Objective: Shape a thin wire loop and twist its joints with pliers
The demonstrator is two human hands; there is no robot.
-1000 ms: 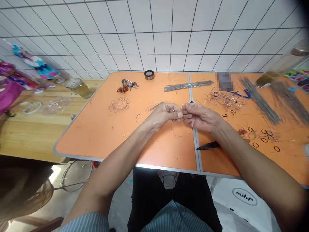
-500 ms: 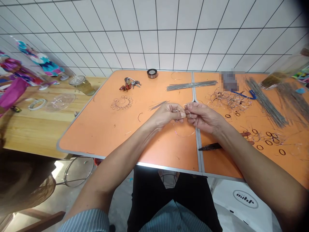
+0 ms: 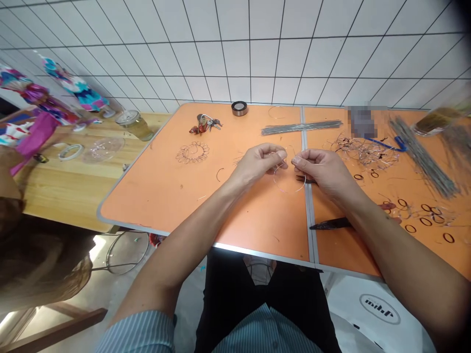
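Observation:
A thin wire loop (image 3: 289,190) hangs below my fingers, over the orange table. My left hand (image 3: 263,163) pinches the wire between thumb and fingers, with part of it crossing the fingertips. A short gap away, my right hand (image 3: 324,170) is closed in a pinch at the loop's other side. Under its fingers a dark two-pronged tool tip (image 3: 306,179) sticks out; whether the hand holds it is hidden. Pliers (image 3: 333,224) with dark jaws and reddish handles lie beneath my right forearm. A coiled wire ring with scalloped loops (image 3: 193,152) lies to the left.
Straight wire bundles (image 3: 301,127) lie at the back and right, near tangled wire (image 3: 368,151) and several small dark rings (image 3: 410,229). Tape (image 3: 239,108) and keys (image 3: 206,123) sit at the back. A lidded cup (image 3: 134,125) stands on the wooden table (image 3: 69,196).
My hands have moved apart, opening a gap between the fingertips. The dark tool tip under my right hand now shows. The view has shifted slightly, moving the table rightward.

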